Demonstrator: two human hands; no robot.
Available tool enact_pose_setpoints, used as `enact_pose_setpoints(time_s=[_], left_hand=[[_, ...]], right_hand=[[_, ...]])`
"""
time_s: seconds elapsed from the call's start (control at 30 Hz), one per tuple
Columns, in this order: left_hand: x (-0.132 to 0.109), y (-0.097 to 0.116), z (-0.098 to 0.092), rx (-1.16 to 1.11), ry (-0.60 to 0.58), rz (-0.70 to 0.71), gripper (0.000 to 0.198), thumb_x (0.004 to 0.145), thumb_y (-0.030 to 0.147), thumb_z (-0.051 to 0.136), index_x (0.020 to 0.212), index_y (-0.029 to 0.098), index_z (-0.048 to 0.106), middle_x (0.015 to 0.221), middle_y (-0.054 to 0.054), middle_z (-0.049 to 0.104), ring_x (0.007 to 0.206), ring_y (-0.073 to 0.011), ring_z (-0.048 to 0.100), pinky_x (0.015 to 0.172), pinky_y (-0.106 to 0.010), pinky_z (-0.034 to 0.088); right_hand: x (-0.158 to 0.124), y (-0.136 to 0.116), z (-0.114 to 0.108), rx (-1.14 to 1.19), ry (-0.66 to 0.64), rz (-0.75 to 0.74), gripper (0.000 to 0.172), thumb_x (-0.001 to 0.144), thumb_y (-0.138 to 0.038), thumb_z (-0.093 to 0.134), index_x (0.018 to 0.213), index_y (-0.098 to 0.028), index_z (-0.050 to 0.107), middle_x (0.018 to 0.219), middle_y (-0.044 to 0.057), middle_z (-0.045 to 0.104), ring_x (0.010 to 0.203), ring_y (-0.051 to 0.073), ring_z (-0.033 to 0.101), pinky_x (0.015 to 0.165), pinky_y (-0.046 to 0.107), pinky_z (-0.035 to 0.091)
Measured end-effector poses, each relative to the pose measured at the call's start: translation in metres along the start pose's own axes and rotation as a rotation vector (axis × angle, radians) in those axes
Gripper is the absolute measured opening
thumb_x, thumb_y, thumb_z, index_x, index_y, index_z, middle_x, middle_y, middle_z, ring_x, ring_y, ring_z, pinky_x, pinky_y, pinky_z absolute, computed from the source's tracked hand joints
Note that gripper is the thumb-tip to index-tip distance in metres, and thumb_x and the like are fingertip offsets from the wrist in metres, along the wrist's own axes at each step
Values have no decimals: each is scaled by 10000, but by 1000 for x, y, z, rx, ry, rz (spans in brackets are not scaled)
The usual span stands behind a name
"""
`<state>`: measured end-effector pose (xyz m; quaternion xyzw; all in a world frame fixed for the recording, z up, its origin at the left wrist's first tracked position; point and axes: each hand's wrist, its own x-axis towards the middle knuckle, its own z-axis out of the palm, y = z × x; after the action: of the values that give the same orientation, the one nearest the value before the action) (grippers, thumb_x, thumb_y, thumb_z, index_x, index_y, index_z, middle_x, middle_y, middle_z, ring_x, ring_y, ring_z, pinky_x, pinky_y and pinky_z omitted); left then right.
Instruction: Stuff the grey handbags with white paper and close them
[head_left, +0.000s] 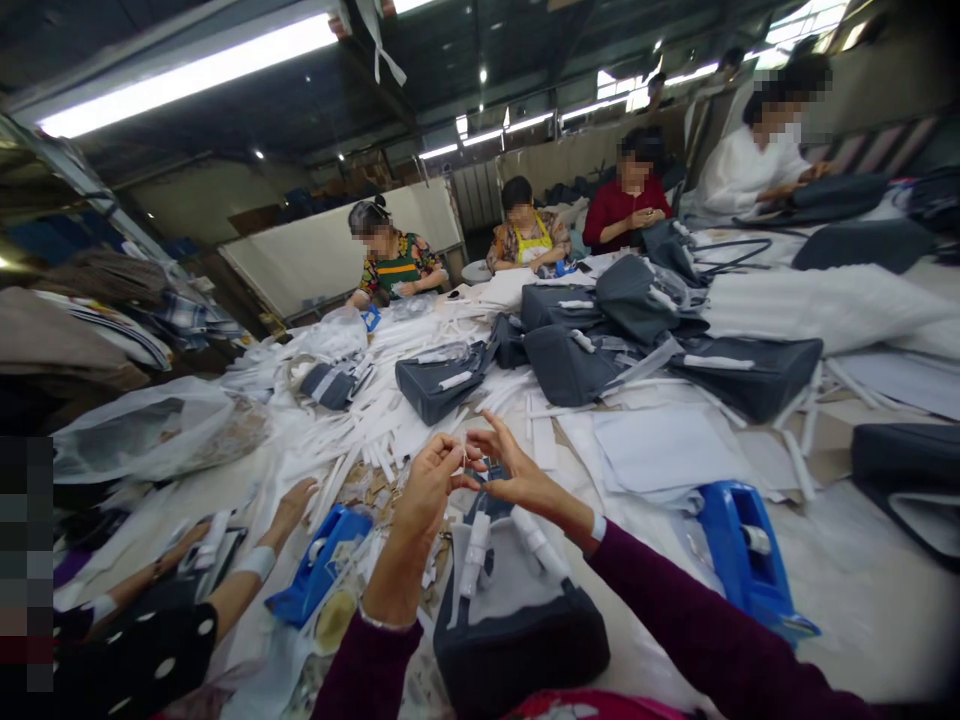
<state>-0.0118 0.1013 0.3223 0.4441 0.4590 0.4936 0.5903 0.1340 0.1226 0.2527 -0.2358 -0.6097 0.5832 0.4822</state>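
Left hand (429, 485) pinches a pale strand (464, 455), detail too small. Right hand (519, 475) half-curled alongside; can't tell if it grips. Dark bag (521, 645) just below both hands. Blue dispenser (761, 575) to the right.

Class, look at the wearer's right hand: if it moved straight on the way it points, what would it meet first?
Most likely the left hand, just ahead of the right hand's fingers; depth is unclear, so whether they already touch can't be told.
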Motion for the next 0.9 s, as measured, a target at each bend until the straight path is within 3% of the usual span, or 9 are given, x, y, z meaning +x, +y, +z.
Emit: enact_pose_setpoints(time_s=[0.07, 0.13, 0.2, 0.27, 0.4, 0.67, 0.73, 0.83, 0.9], left_hand=[[4, -2, 7, -29, -35, 7, 246, 734, 324, 695, 799, 160, 524, 809, -34, 646, 625, -131, 618, 495, -224, 484], [8, -5, 10, -67, -9, 29, 219, 743, 296, 688, 810, 157, 531, 785, -23, 645, 557, -94, 580, 487, -206, 457], [13, -9, 9, -107, 48, 66, 195, 744, 268, 683, 803, 156, 535, 793, -18, 644, 560, -81, 570, 515, -204, 456], [18, -14, 7, -156, 102, 104, 184, 737, 247, 683, 789, 158, 530, 821, -19, 643, 615, -91, 586, 553, -210, 464], [28, -29, 2, -252, 183, 124, 172, 717, 200, 690, 764, 154, 531, 828, -19, 635, 653, -88, 579, 573, -203, 447], [67, -70, -3, -464, 230, 26, 203, 631, 130, 735, 740, 132, 563, 785, -19, 613, 620, -62, 547, 545, -163, 396], [76, -89, -6, -384, 266, 30, 171, 662, 178, 705, 763, 146, 571, 809, -19, 616, 652, -76, 573, 594, -180, 429], [83, -130, -12, 14, 324, -61, 94, 741, 245, 596, 793, 166, 601, 830, -33, 644, 736, -122, 624, 691, -238, 472], [84, -162, -14, 208, 316, -169, 64, 702, 200, 589, 691, 152, 629, 693, -41, 647, 662, -147, 621, 660, -261, 471]], right_hand=[[9, 0, -2, 193, -108, 121, 915, 696, -202, 672, 1440, -293, 147, 1067, 37, 606, 950, 170, 587, 848, 337, 452], [9, 4, -3, 295, -151, 241, 706, 752, -306, 657, 1373, -238, 330, 812, -2, 635, 717, 139, 592, 712, 290, 464], [4, 11, -5, 325, -164, 313, 464, 787, -384, 631, 1190, -177, 531, 696, -5, 624, 606, 120, 561, 630, 263, 442], [-2, 18, -9, 357, -165, 346, 368, 789, -416, 636, 1038, -146, 606, 688, 14, 639, 590, 117, 560, 605, 253, 425], [-8, 28, -21, 441, -119, 369, 349, 766, -411, 668, 975, -135, 627, 676, 17, 654, 586, 113, 568, 617, 252, 428], [5, 47, -57, 264, 33, 544, 297, 674, -401, 726, 718, -129, 613, 601, -8, 613, 436, 61, 482, 425, 192, 303], [9, 54, -70, 249, 63, 597, 292, 658, -391, 729, 697, -138, 589, 535, -40, 545, 402, 45, 413, 392, 184, 229], [15, 65, -92, 166, 123, 628, 263, 666, -378, 698, 671, -150, 568, 497, -65, 468, 385, 34, 313, 387, 189, 169], [19, 76, -107, -27, 215, 593, 230, 702, -370, 645, 676, -151, 581, 491, -55, 459, 404, 52, 331, 402, 199, 192]])
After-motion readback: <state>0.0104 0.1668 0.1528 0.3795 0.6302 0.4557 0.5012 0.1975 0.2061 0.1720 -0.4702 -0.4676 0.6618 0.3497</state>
